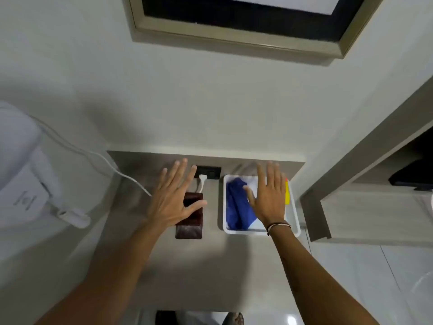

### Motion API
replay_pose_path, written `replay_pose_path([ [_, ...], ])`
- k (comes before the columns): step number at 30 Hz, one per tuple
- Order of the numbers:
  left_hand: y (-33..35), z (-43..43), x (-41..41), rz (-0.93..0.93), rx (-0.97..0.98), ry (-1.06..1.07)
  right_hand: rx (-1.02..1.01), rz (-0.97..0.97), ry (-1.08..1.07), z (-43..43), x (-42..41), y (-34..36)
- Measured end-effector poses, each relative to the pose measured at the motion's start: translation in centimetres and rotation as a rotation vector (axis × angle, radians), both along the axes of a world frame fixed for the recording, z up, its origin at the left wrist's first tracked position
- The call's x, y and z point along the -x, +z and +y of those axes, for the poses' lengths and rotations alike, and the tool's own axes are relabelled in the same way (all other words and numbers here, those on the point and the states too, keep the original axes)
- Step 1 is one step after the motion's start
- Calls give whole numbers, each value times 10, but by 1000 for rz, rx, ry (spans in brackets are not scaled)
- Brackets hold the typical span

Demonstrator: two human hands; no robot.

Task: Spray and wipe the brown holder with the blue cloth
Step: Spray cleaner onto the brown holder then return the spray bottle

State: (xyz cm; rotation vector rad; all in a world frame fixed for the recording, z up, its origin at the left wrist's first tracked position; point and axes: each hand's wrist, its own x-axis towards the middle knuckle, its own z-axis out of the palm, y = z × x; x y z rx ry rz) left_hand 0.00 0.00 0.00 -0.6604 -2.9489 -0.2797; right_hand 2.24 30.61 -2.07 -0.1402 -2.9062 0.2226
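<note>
I see both arms stretched forward over the pale surface (210,261), palms down. My left hand (174,200) hovers with fingers spread, holding nothing, partly covering the brown holder (189,231). My right hand (269,198), likewise splayed and empty, hangs above the white tray (221,207), where the blue cloth (236,207) lies beside a yellow bottle (287,195). Behind the holder, a white plug (203,178) sits in a black socket (212,172).

No readable text; mark on white device (24,202) too blurred.
</note>
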Motion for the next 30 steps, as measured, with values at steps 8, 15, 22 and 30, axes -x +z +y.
replay_pose_path([
  [8, -35, -2, -18, -188, 44, -62, 439, 34, -247, 39, -19, -35],
  [15, -29, -3, -18, -222, 109, -81, 895, 114, -489, 41, -20, -47],
  [22, -15, -6, -9, -316, -49, -96, 893, 161, -349, 53, -25, -43],
  [30, -14, -53, -13, -453, -306, -80, 1092, 351, -221, 20, -85, 14],
])
